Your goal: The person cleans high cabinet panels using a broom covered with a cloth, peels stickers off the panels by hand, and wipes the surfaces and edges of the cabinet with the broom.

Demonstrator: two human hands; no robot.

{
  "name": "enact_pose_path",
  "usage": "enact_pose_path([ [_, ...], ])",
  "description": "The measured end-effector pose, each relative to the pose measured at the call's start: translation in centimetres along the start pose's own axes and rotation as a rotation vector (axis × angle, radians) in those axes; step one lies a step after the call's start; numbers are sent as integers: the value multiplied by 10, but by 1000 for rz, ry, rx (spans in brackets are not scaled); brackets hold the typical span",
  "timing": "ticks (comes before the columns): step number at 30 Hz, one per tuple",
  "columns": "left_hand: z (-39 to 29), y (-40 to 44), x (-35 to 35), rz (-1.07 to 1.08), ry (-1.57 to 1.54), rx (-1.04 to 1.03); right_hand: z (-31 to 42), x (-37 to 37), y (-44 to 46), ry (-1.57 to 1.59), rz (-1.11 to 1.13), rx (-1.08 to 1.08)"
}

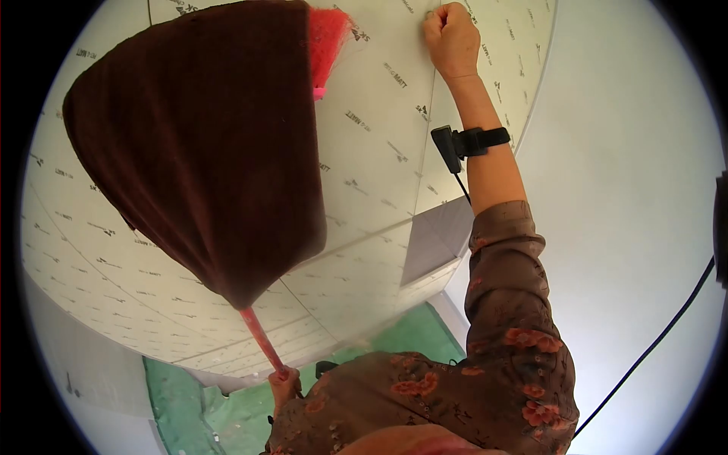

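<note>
My left hand (283, 385) is wrapped round the reddish pole of a broom (262, 341), low in the view. A dark brown cloth (205, 144) drapes over most of the broom's head. Bright pink bristles (327, 45) stick out past the cloth's edge at the top. My right hand (453, 39) is closed, raised on a stretched arm in front of the printed panels. Whatever its fingers may hold is hidden. A black strap with a small device (470, 142) sits round that forearm.
Cream panels (371, 152) with printed lettering fill the wall, with seams between them. A grey rectangular recess (436, 239) breaks the panelling. Green sheeting (243, 417) covers the floor below. A plain pale wall (622, 152) stands on the right, with a black cable (652, 345) before it.
</note>
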State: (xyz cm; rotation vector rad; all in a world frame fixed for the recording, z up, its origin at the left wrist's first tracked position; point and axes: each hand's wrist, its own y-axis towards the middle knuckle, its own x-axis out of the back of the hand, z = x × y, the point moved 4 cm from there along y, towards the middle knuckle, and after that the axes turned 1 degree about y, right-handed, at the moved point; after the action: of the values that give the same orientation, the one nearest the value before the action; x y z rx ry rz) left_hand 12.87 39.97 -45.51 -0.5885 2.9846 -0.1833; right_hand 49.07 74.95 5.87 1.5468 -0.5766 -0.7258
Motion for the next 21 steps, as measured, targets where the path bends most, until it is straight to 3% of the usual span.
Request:
enact_pose_path([
  [2, 3, 0, 2, -20, 23, 15, 5, 0, -3, -58, -115, -5],
  [6, 5, 1, 3, -3, 23, 0, -2, -6, -3, -62, -104, -28],
  [9, 3, 0, 3, 0, 53, 0, -14, -9, -2, -16, -81, -174],
  [12, 2, 0, 2, 15, 47, 14, -15, -3, 1, 201, -97, -248],
  [14, 2, 0, 1, 19, 13, 32, -19, 0, 3, 626, -4, -540],
  [15, 2, 0, 1, 20, 18, 29, -18, 6, 5, 625, -9, -542],
  [17, 1, 1, 0, 8, 2, 2, -20, 8, 5, 933, 26, -772],
  [21, 3, 1, 0, 12, 18, 22, -22, 9, 3, 1076, -10, -840],
])
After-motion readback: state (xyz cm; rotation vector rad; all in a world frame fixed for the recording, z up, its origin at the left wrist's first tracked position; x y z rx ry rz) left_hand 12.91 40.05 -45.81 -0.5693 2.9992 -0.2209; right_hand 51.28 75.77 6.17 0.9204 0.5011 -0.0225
